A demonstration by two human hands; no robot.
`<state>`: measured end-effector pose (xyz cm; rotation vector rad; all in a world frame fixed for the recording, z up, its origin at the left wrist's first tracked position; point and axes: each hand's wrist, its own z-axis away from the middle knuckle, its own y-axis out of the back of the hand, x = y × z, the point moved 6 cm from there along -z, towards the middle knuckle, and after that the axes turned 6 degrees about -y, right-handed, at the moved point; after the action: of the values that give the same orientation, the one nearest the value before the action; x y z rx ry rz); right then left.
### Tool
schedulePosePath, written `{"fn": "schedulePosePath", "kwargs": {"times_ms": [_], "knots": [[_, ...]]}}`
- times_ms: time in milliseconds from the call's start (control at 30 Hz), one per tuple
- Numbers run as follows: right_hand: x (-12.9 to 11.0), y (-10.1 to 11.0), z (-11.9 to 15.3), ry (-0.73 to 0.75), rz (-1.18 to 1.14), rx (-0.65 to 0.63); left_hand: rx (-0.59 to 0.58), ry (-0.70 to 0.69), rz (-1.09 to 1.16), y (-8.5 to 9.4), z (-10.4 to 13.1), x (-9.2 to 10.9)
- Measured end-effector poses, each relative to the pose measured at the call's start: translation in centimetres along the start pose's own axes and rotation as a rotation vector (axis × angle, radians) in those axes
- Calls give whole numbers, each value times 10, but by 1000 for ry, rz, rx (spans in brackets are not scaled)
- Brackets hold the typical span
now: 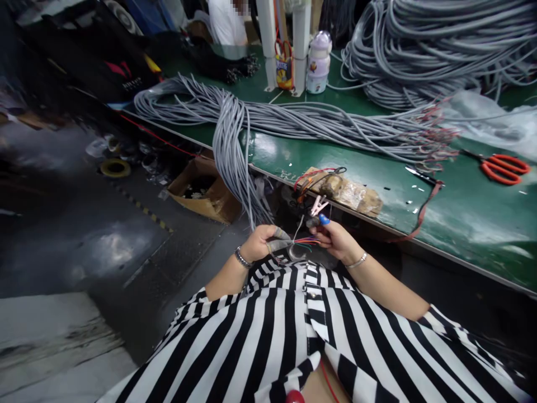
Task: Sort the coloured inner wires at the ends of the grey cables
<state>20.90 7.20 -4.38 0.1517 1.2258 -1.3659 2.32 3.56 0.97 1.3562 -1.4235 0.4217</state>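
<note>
In front of the striped shirt, my left hand (pixel 257 244) is closed around the end of a grey cable, its fingertips wrapped in pale coverings. Thin coloured wires (pixel 306 240) fan out of that cable end to the right. My right hand (pixel 340 242) pinches their tips between closed fingers; a blue cover sits on its thumb. Just above this hand, a pale pink clip (pixel 319 206) hangs by the table edge, beside a small dark part I cannot make out. Grey cables (pixel 235 129) drape over the edge toward my left hand.
On the green table (pixel 474 218) lie red-handled scissors (pixel 503 168), a taped wooden block (pixel 356 196) and a large cable coil (pixel 419 50). A bottle (pixel 319 64) stands near a cup with scissors (pixel 284 70). Below is a cardboard box (pixel 205 196). Another person (pixel 226 25) is behind.
</note>
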Motion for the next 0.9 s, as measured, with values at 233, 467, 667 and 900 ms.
{"fn": "schedulePosePath", "kwargs": {"times_ms": [233,467,667,900], "knots": [[-1,7,7,-27,1,-3,-8,-61,-109,-2,-9,5],[-14,11,4,-9,2,-26,39,-61,-75,-4,-20,10],[-28,14,-9,82,6,46,94,-21,-20,-10,-29,4],[-32,15,-13,393,47,331,142,45,82,-17,-40,-7]]}}
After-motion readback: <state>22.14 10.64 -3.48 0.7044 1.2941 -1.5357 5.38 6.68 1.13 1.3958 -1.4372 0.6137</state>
